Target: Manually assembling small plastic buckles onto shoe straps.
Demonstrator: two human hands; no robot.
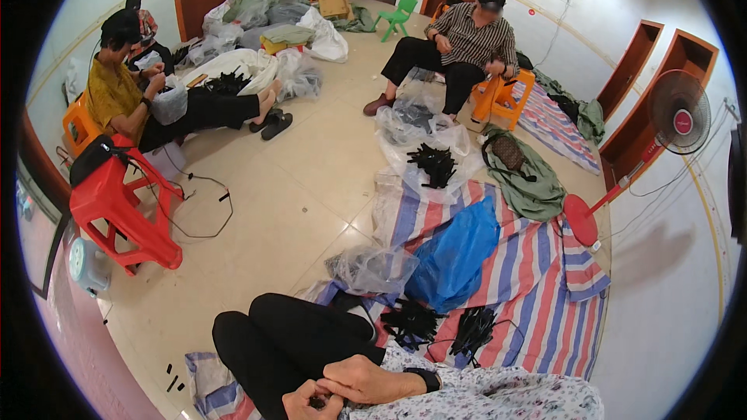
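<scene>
Over my lap, my left hand (310, 402) and my right hand (366, 379) meet, fingers closed and pinched together. A small dark piece (317, 402) shows between the fingertips, mostly covered; its kind cannot be made out. My right wrist wears a black band (424, 379). On the striped sheet (537, 280) beside my knees lie two heaps of thin black strips, one heap (410, 322) nearer my legs and another heap (473, 332) to its right. Behind them are a blue plastic bag (455, 257) and a clear plastic bag (372, 268).
Ahead, a seated person (467, 47) has black pieces (433, 166) on clear plastic. Another person (124, 85) sits at the left near a red stool (128, 202) with a cable. A standing fan (580, 218) is at the right. Sacks (257, 19) and a green chair (398, 15) are farther back.
</scene>
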